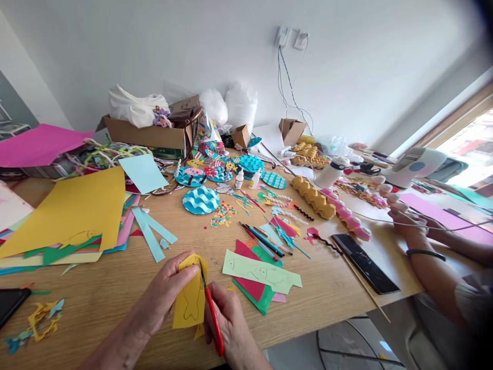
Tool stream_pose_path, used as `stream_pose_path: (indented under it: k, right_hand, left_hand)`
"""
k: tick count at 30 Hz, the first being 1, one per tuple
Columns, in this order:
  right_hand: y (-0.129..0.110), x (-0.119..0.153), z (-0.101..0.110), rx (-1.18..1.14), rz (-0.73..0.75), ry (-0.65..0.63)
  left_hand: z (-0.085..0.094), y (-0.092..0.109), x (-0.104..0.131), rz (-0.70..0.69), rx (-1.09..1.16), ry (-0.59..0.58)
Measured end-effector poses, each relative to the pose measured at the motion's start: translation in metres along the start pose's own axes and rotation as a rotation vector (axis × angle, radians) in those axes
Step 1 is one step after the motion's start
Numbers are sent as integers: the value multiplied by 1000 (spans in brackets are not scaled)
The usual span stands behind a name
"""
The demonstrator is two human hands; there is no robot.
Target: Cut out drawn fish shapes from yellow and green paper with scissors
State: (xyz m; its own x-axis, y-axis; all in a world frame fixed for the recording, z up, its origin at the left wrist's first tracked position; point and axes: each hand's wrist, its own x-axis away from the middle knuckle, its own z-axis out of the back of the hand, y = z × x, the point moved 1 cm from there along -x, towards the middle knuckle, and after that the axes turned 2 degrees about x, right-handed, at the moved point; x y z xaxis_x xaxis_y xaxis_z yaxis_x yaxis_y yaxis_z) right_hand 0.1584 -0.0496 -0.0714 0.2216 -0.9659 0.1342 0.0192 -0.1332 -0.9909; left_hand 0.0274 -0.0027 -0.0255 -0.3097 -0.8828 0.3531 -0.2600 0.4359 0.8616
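Between the thumb and fingers of my left hand (pixel 167 288) is a yellow piece of paper (pixel 192 300) with a fish outline drawn on it. My right hand (pixel 229 324) grips red-handled scissors (pixel 213 318), whose blades lie along the right edge of the yellow paper near its top. To the right, a pale green strip (pixel 262 272) with two drawn fish rests on red and green paper pieces. Yellow scraps show on the table beneath my right hand.
Pencils (pixel 265 241), wavy blue paper discs (pixel 200 200) and confetti bits (pixel 223 213) lie ahead. A large yellow sheet (pixel 73 210) tops a paper stack at left. On the right are a phone (pixel 364 262), a wooden stick (pixel 365 290) and a co-worker's hands (pixel 412 226).
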Motion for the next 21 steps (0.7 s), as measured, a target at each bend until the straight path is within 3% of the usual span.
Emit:
stream_pose_path:
  k: [14,21]
  right_hand:
    - [2,0,1,-12,-2,-14]
    - [4,1,2,23,-5,0]
  left_hand:
    - [4,-3,-2,15,15,-9]
    - [3,-1,-1,6,-50,72]
